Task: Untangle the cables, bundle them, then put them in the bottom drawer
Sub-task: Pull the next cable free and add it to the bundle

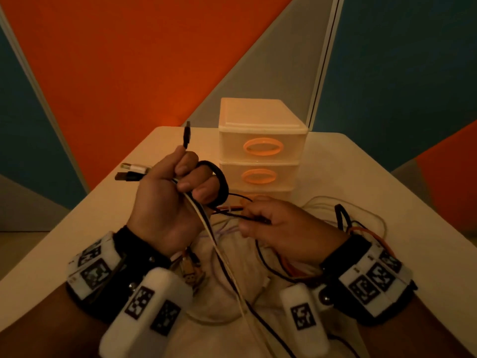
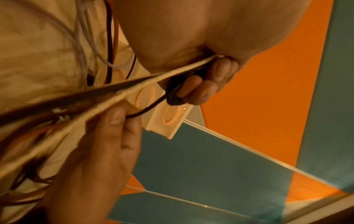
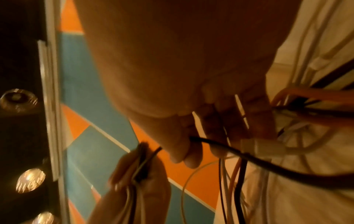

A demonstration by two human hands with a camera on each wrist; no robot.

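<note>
My left hand [image 1: 178,192] is raised above the table and grips several cables [image 1: 206,226], white and black, with USB plugs [image 1: 133,171] sticking out to the left and one black plug [image 1: 187,134] pointing up. A black elastic band [image 1: 219,182] loops round its fingers [image 2: 199,89]. My right hand [image 1: 260,218] pinches a thin black cable [image 3: 229,150] just right of the left hand. Loose orange, white and black cables [image 1: 361,228] lie tangled on the table. A cream three-drawer unit [image 1: 260,148] with orange handles stands behind the hands; its bottom drawer [image 1: 281,195] is mostly hidden.
The white table [image 1: 402,202] has its far edge just behind the drawer unit. A crumpled cream cloth [image 1: 227,288] lies under the cables between my wrists. Orange, teal and grey wall panels [image 1: 129,60] rise behind the table.
</note>
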